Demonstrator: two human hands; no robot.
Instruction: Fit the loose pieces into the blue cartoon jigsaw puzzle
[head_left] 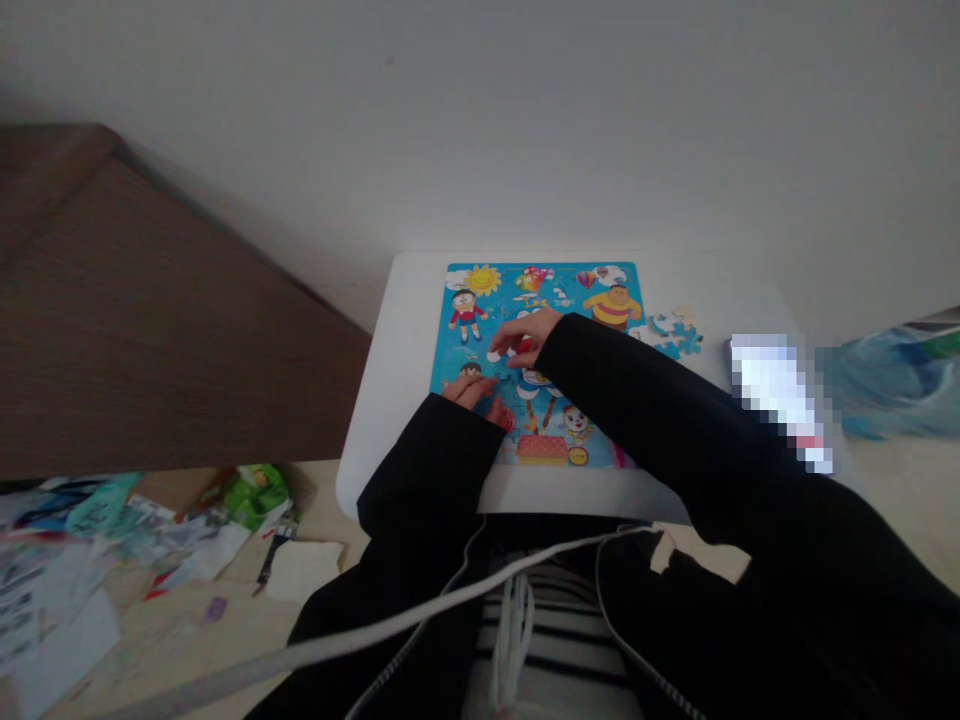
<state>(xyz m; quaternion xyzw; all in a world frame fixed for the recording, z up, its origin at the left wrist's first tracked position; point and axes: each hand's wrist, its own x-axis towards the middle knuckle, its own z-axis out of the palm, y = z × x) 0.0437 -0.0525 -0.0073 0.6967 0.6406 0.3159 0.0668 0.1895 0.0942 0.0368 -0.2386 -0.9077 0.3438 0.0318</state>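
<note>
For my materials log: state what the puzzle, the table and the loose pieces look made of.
Puzzle: probably printed cardboard, flat with bright cartoon print. Table: smooth white top, likely plastic or laminate; rounded corner. Loose pieces: same thin printed card, it seems, with cut tabs.

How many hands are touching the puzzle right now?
2. The left hand rests on the puzzle near its lower left; the right hand presses near the middle. Whether either holds a piece is hidden.

Bright blue cartoon-printed puzzle [540,365], white table [397,380], black sleeves [637,400], brown wood-grain panel [150,340]
</note>
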